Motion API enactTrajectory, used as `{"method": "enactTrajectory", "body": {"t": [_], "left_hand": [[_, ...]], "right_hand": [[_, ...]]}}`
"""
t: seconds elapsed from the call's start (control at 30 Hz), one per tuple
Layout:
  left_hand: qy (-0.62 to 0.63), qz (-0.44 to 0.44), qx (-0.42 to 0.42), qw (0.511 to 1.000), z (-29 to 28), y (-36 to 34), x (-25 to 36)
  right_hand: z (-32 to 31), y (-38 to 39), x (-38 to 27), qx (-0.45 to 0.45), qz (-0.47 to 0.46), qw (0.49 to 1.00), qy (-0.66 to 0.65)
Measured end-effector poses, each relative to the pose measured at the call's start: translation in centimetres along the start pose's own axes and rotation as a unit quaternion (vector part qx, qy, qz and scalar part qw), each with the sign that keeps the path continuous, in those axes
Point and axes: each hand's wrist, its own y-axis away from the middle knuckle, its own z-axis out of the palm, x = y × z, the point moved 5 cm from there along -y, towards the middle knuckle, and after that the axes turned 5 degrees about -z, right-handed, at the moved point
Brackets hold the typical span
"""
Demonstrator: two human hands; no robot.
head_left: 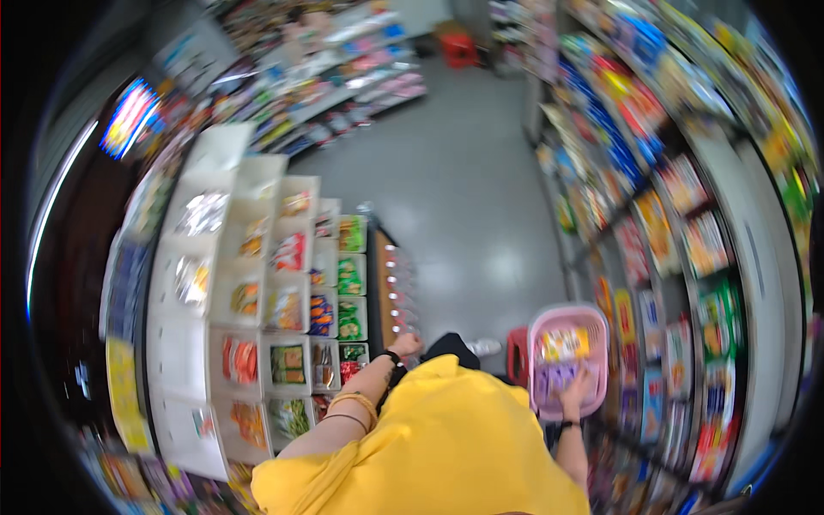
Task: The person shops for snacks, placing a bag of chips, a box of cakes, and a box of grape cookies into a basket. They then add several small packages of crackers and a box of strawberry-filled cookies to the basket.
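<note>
Grey shop floor (463, 189) runs between packed shelves (678, 283) on the right and stepped white snack bins (296, 333) on the left, much of it smeared by motion blur; at the person's right side stands a pink plastic basket (569, 311), with a red plastic object (517, 354) just beside its left wall. Inside the basket, toward its near end, lies a purple packet (551, 378), its long axis running roughly crosswise; a yellow-and-white packet (562, 345) lies just beyond it, also crosswise, its right end tipped slightly away. Right hand (576, 390) reaches in over the basket's near right part, much the nearer of the two; its fingers touch or overlap the purple packet's right end, so most of that packet extends leftward from them; whether they are clamped on it I cannot tell. Left hand (406, 345) is well apart, beside the row of clear lidded containers (400, 287); its fingers look curled, though blur hides whether anything is between them.
</note>
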Motion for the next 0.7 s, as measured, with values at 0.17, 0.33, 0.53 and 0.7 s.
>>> {"method": "enactTrajectory", "body": {"t": [0.17,0.33,0.53,0.7], "left_hand": [[0.032,-0.038,0.015,0.999,1.3,-0.1,0.8],[0.048,-0.060,0.044,0.996,2.6,2.5,-1.5],[0.017,-0.075,0.046,0.996,6.8,2.8,-6.5],[0.017,-0.140,-0.001,0.990,7.7,3.9,-7.2]], "right_hand": [[0.0,-0.9,1.2,-0.069,0.123,0.989,0.054],[1.5,-4.0,0.5,-0.091,0.019,0.992,0.088],[3.3,-4.0,1.4,-0.130,-0.025,0.984,0.120],[0.9,-4.9,-1.1,-0.143,-0.021,0.981,0.129]]}}
